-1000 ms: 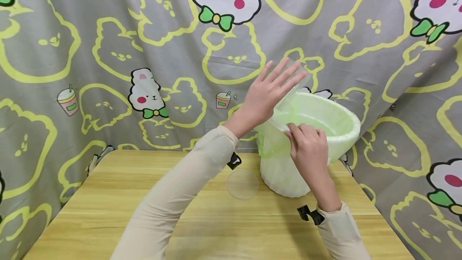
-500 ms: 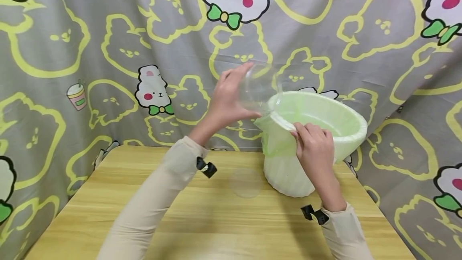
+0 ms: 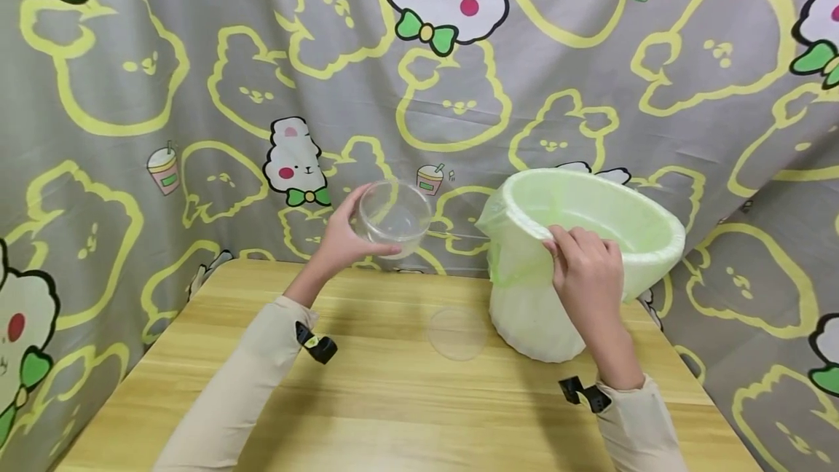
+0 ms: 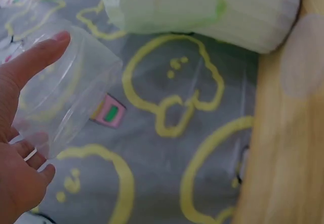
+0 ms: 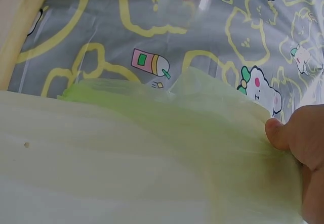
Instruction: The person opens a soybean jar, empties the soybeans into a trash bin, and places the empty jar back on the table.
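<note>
Grey cloth [image 3: 328, 57]: a big sheet hangs behind everything. It has yellow bear shapes and white bears with green bows on it.
Desk [image 3: 393, 414]: light wood with yellow stripes. It sits in front of the cloth. Both arms in cream sleeves reach over it.
Bin [image 3: 534, 326]: white, and it stands on the right side of the desk. It tips toward the person, so the open top shows.
Bag [image 3: 590, 210]: thin and green. It sits inside the bin and folds over the rim. A loose flap hangs down on the near left side.
Right hand [image 3: 590, 279]: it rests on the near rim of the bin. The fingers bend over the rim and pinch the green bag. In the right wrist view the thumb [image 5: 278, 133] presses on the bag.
Left hand [image 3: 344, 239]: it is up in the air, left of the bin and well apart from it. The fingers wrap around the cup and hold it.
Cup [image 3: 393, 217]: clear plastic, held above the back edge of the desk. It lies on its side with the open mouth facing the camera.
Lid [image 3: 457, 332]: a flat, clear round piece. It lies on the desk just left of the bin's bottom.
</note>
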`<state>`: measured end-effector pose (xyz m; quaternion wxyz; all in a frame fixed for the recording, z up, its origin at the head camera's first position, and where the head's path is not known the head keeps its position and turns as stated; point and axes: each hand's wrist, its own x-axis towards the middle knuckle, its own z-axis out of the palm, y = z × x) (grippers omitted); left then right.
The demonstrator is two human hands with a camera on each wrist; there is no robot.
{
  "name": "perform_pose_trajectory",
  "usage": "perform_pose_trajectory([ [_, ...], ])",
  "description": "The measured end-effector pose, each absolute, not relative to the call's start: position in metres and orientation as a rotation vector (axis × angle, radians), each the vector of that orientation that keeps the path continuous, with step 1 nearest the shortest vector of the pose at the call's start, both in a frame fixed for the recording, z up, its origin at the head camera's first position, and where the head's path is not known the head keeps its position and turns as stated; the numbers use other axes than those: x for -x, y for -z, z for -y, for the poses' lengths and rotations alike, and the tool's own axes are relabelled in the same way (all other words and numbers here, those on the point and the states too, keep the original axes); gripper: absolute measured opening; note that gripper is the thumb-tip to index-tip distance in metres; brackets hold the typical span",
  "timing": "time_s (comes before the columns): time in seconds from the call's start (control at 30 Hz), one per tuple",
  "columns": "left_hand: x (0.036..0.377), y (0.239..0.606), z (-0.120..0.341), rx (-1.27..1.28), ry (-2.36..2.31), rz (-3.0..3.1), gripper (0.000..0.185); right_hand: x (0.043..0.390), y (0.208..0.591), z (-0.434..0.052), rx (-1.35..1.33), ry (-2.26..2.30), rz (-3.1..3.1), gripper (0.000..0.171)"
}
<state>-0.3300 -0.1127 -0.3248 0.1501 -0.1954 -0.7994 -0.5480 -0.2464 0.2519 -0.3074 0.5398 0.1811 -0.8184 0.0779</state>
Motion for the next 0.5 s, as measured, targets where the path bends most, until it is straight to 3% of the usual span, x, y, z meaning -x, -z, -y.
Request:
perform_pose_trajectory([
  [0.5, 0.332, 0.421, 0.171, 0.468, 1.783, 2.454, 0.116, 0.244, 0.304, -0.248, -0.433, -0.207, 1.963, 0.018],
])
